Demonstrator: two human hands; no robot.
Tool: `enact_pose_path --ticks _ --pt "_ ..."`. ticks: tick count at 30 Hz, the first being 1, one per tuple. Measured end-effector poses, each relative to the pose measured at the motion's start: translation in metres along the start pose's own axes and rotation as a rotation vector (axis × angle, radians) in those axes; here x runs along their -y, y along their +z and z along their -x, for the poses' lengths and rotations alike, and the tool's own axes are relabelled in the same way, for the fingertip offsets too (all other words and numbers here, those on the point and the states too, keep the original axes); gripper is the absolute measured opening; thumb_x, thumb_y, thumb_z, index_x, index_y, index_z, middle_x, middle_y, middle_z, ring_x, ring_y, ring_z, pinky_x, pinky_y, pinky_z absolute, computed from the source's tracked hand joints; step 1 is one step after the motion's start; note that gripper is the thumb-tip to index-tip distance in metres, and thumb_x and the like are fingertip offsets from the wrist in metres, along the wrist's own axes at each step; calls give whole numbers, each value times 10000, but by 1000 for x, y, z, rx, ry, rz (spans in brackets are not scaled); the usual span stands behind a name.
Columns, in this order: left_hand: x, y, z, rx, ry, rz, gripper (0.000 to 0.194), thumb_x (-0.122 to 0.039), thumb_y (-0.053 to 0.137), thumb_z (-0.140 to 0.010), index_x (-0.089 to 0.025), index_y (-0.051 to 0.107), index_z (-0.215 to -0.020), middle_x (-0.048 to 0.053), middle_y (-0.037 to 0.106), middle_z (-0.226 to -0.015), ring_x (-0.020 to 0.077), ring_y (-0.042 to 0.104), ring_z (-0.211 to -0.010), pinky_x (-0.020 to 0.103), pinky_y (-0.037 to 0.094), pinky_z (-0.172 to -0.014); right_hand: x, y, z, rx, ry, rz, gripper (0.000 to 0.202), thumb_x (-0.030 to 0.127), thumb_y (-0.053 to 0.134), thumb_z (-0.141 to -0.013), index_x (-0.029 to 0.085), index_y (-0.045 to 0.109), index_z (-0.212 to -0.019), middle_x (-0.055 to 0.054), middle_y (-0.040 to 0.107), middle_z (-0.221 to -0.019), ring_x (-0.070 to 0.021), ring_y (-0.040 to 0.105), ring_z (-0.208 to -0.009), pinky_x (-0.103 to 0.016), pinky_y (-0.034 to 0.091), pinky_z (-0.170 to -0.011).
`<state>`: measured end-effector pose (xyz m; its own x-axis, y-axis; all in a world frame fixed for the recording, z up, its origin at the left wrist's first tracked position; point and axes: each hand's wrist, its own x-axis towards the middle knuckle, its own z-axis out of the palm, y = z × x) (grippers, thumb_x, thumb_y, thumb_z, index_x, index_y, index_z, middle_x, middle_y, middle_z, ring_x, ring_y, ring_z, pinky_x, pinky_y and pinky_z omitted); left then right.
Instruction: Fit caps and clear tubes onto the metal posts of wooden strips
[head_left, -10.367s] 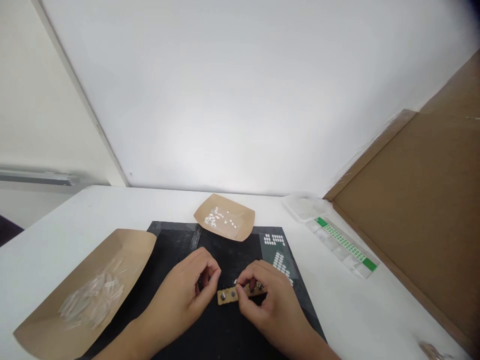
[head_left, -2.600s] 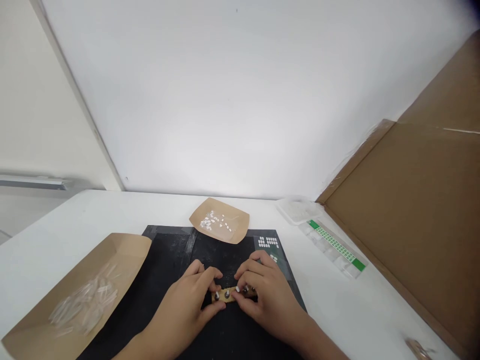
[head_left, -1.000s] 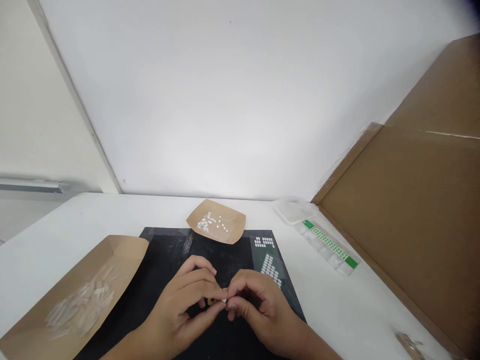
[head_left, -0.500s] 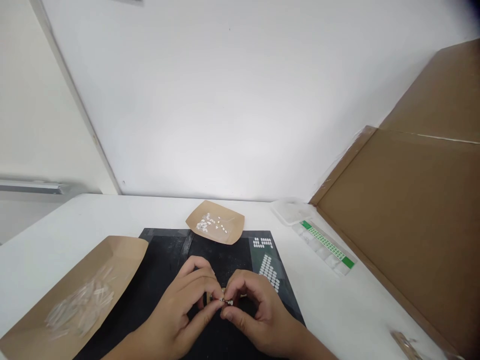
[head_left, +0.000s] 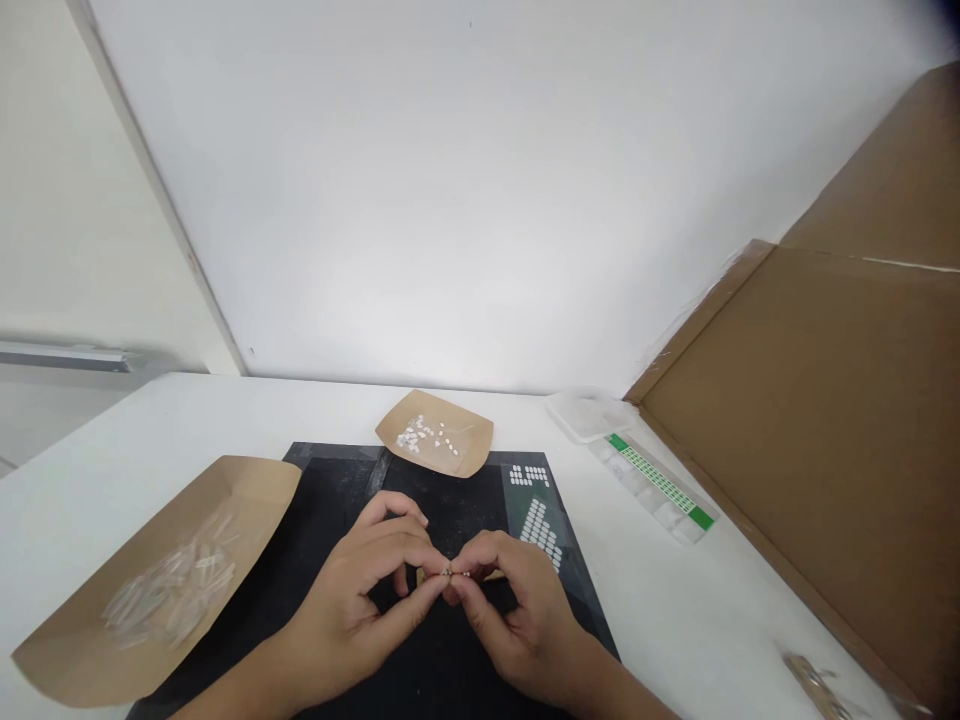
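Over the black mat [head_left: 315,560], my left hand [head_left: 375,585] and my right hand [head_left: 517,605] meet fingertip to fingertip. Between them is a tiny shiny piece [head_left: 455,573], silvery in places and mostly covered by the fingers; its kind is too small to make out. Thumb and forefinger of each hand are closed in a pinch on it. Something tan lies behind the fingers, largely hidden. Closest on the right is a sheet of white oval stickers [head_left: 540,530] on the mat.
A large brown paper tray [head_left: 247,490] at the left holds clear plastic pieces [head_left: 172,590]. Another paper tray [head_left: 476,450] behind the mat bears small white bits. At the right are a clear compartment case [head_left: 656,485] with a green strip, a metal clip [head_left: 814,685] and cardboard [head_left: 847,430].
Both hands have shifted slightly up in the view, as have the trays and mat. The fingertips have closed further over the tiny piece, so less of it shows.
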<state>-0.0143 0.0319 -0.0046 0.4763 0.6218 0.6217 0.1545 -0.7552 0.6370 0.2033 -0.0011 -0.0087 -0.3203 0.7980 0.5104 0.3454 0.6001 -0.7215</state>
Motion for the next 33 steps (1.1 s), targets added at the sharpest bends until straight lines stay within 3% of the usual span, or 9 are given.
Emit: enact_pose_path --ticks 4,7,12,15,19,27,33 --pt "2 0 0 -15 13 49 253 -67 666 -951 -247 728 -1118 -37 659 -702 162 599 -708 437 485 -964 1 -1 0 -10 33 -47 123 142 625 -979 239 655 -1049 -9 750 -878 -131 734 -751 -221 581 -701" --pt "3 0 0 0 -37 108 211 -81 658 -961 -246 747 -1057 -32 698 -715 143 575 -658 456 489 -974 2 -1 -1 4 47 -68 119 137 628 -975 233 662 -1036 -5 756 -866 -125 740 -748 -214 583 -711" --pt "1 -3 -2 44 -215 163 166 -163 660 -966 -251 797 -935 14 662 -614 239 636 -924 406 544 -877 6 -1 -3 45 92 -57 88 164 618 -990 225 672 -1022 7 764 -829 -118 722 -705 -223 558 -694" --pt "0 -3 -2 45 -264 162 155 -170 671 -948 -234 791 -875 21 643 -587 240 631 -917 374 566 -835 7 -2 -3 57 100 -38 71 176 617 -989 222 661 -1023 12 759 -809 -117 705 -676 -230 539 -666" --pt "2 -2 -1 23 -221 158 136 -110 686 -899 -215 762 -856 10 663 -617 201 621 -810 361 590 -806 6 -1 -2 72 116 -11 48 198 618 -988 220 653 -1012 9 746 -797 -125 685 -663 -243 519 -641" --pt "4 -2 1 16 -221 145 163 -61 699 -843 -206 773 -846 41 698 -710 201 620 -852 255 600 -637 3 0 0 81 144 13 39 224 630 -992 218 668 -996 1 750 -798 -136 680 -681 -267 520 -667" --pt "5 -1 0 12 -137 90 178 -59 706 -897 -219 774 -939 19 715 -742 183 625 -813 359 619 -787 3 -1 1 59 143 54 42 229 644 -993 218 684 -995 5 755 -797 -135 679 -687 -268 517 -670"
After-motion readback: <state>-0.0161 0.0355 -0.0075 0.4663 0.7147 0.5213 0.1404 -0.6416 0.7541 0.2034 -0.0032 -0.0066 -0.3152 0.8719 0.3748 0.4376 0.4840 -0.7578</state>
